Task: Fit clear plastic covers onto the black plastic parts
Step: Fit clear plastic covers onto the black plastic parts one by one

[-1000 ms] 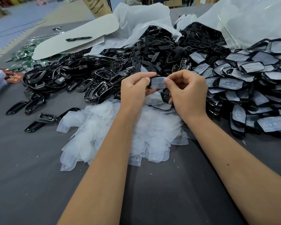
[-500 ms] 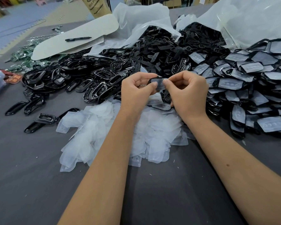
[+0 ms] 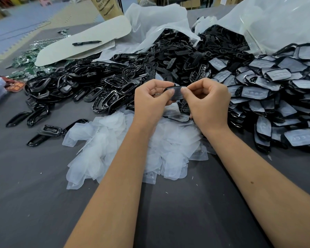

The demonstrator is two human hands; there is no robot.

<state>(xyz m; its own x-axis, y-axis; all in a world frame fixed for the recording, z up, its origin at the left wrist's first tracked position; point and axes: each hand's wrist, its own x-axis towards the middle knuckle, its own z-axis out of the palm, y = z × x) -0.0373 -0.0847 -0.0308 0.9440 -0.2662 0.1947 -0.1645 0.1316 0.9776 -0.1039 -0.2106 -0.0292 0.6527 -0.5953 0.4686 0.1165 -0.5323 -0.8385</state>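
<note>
Both hands, left (image 3: 151, 101) and right (image 3: 207, 102), pinch one black part (image 3: 176, 93); thumbs should press its cover flush along every edge.

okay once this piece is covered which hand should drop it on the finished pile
Right, probably. The right hand is nearer the covered parts pile at the right; both hands pinch the black part, and the left hand sits farther away.
</note>
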